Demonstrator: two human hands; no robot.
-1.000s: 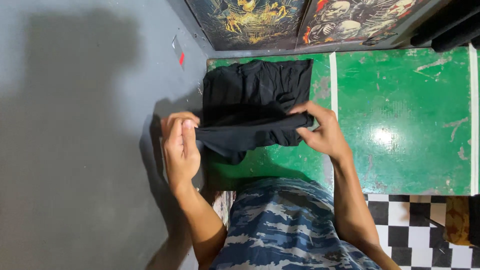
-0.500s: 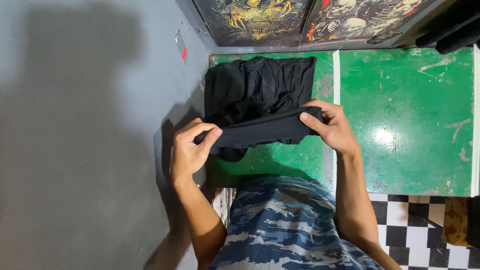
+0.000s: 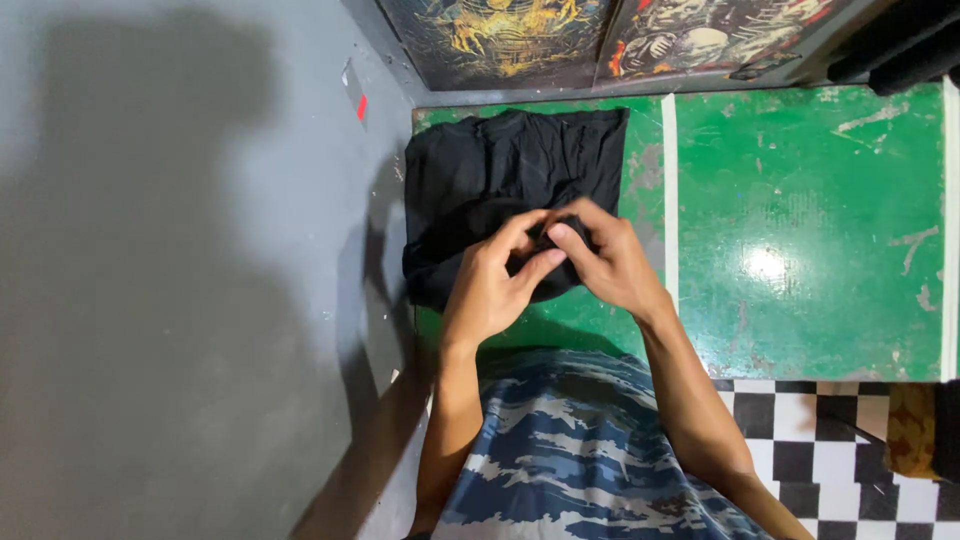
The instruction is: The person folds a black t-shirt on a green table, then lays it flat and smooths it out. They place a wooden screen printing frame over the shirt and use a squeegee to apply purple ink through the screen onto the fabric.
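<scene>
Both hands meet at the frame's centre over a black cloth (image 3: 510,170) that lies on the green table (image 3: 800,200), reaching toward 12 o'clock. The left hand (image 3: 495,285) and right hand (image 3: 605,260) pinch the cloth's bunched near edge between closed fingers, fingertips touching. A grey wall (image 3: 180,280) stands at 9 o'clock.
</scene>
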